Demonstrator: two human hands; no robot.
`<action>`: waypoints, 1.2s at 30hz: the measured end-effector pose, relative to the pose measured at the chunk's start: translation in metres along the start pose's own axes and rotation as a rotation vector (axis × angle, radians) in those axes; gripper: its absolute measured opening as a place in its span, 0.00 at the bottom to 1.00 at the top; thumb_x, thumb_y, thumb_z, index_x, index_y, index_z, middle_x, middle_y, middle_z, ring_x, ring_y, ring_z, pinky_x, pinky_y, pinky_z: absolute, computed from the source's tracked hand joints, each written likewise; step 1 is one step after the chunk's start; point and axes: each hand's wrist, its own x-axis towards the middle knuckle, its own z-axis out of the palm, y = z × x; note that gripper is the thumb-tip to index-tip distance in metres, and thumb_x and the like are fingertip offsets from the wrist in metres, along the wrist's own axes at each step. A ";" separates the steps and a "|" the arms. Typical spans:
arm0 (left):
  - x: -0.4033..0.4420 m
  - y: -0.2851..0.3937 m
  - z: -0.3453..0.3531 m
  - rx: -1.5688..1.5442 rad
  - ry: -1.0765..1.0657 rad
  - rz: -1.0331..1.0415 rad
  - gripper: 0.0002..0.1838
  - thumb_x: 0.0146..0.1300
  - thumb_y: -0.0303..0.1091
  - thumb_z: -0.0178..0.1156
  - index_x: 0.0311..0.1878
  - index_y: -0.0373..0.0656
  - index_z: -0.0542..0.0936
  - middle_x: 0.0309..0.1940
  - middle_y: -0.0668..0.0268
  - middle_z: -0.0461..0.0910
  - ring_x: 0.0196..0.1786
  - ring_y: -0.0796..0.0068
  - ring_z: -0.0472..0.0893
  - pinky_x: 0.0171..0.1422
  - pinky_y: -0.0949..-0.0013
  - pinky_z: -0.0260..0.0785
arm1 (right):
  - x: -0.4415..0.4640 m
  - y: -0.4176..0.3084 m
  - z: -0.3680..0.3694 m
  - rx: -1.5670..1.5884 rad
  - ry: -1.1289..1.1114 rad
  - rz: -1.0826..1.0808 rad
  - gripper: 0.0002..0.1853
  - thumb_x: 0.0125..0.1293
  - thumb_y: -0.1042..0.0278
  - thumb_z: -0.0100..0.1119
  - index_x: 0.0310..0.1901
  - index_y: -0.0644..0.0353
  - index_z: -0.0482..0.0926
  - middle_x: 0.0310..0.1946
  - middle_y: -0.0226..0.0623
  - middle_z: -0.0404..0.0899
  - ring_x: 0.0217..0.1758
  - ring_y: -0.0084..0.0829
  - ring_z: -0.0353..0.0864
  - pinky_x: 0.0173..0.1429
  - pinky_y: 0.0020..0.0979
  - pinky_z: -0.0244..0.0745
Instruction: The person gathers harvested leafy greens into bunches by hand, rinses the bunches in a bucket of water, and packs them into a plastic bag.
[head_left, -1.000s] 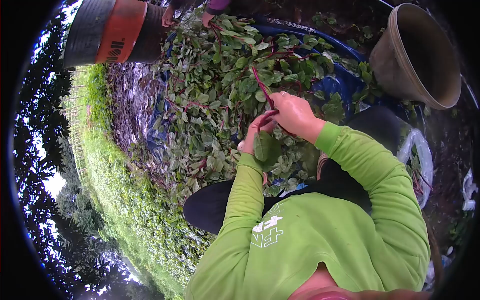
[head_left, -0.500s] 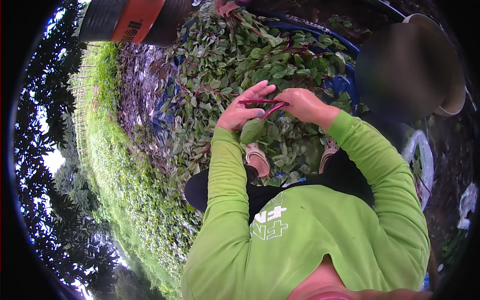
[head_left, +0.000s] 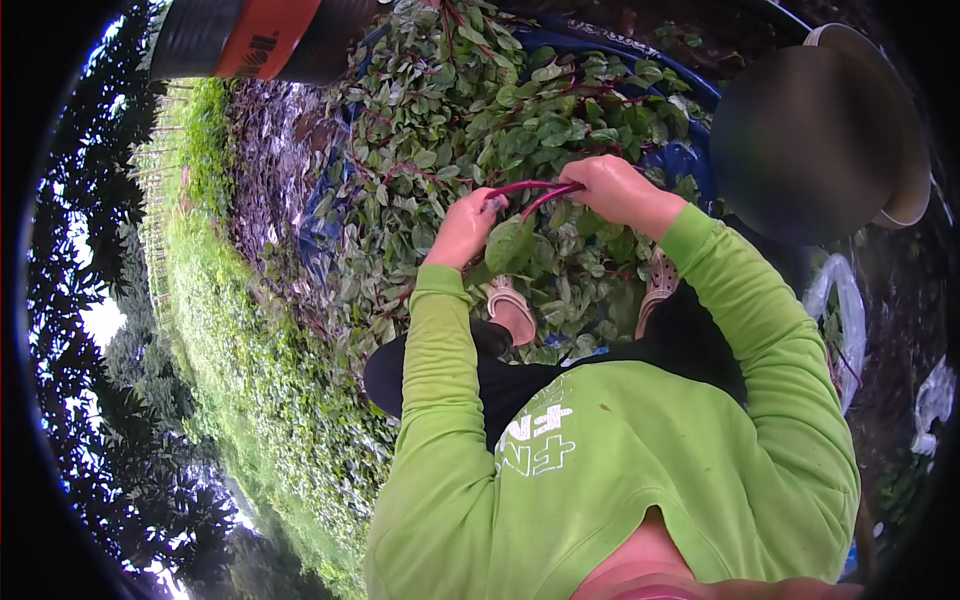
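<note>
A single camera, worn on the person's head, looked forward and steeply down through a very wide lens that framed the scene in curved black edges. Nearest to it, the lime-green long-sleeved cotton-like top [head_left: 620,450] filled the lower part. The bare left hand [head_left: 463,228] and bare right hand [head_left: 618,192] appeared farther off, above centre. The black ribbed drum with a red band [head_left: 265,40] was cut off at upper left; dark leafy trees [head_left: 95,440] lined the left edge.

Magenta stem [head_left: 535,184], green leaf [head_left: 510,244], lime-green sweatshirt [head_left: 630,450], orange-banded black drum [head_left: 266,40]
</note>
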 end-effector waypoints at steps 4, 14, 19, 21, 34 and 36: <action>-0.022 -0.106 -0.047 0.702 0.147 -0.497 0.29 0.67 0.39 0.62 0.71 0.50 0.70 0.66 0.48 0.75 0.66 0.44 0.76 0.66 0.44 0.69 | -0.001 0.002 -0.005 0.021 0.039 0.024 0.12 0.60 0.69 0.69 0.46 0.58 0.84 0.34 0.45 0.85 0.41 0.52 0.84 0.46 0.47 0.77; -0.023 -0.009 0.059 -0.643 -0.235 0.029 0.22 0.70 0.25 0.57 0.66 0.46 0.81 0.67 0.68 0.78 0.70 0.71 0.71 0.73 0.69 0.61 | -0.009 -0.015 0.038 -0.078 -0.018 -0.100 0.07 0.59 0.70 0.67 0.38 0.60 0.81 0.31 0.48 0.84 0.40 0.55 0.84 0.43 0.50 0.76; -0.032 -0.020 0.089 -0.622 -0.158 -0.050 0.14 0.72 0.27 0.58 0.58 0.41 0.85 0.51 0.65 0.86 0.54 0.75 0.82 0.61 0.70 0.72 | -0.016 -0.014 0.043 -0.125 -0.077 -0.089 0.07 0.58 0.70 0.66 0.36 0.61 0.80 0.29 0.50 0.83 0.39 0.55 0.84 0.41 0.50 0.75; -0.040 -0.017 0.087 -0.382 -0.064 0.027 0.13 0.71 0.28 0.60 0.55 0.40 0.85 0.41 0.63 0.87 0.48 0.70 0.83 0.57 0.66 0.73 | -0.021 -0.016 0.044 -0.122 -0.115 -0.160 0.06 0.58 0.71 0.65 0.35 0.61 0.79 0.29 0.50 0.82 0.38 0.55 0.84 0.41 0.50 0.75; -0.032 0.009 0.069 -0.811 -0.104 -0.223 0.33 0.79 0.56 0.48 0.68 0.33 0.72 0.62 0.57 0.79 0.65 0.64 0.75 0.71 0.58 0.55 | 0.002 -0.024 0.075 -0.466 0.037 -0.092 0.09 0.58 0.62 0.65 0.36 0.52 0.91 0.34 0.35 0.89 0.38 0.39 0.89 0.38 0.42 0.84; -0.021 0.009 0.069 -0.872 -0.137 -0.258 0.29 0.79 0.49 0.52 0.69 0.34 0.71 0.59 0.58 0.80 0.61 0.67 0.75 0.69 0.60 0.58 | 0.014 -0.021 0.091 -0.506 0.039 0.009 0.09 0.59 0.62 0.66 0.38 0.51 0.91 0.37 0.31 0.90 0.42 0.36 0.89 0.41 0.41 0.83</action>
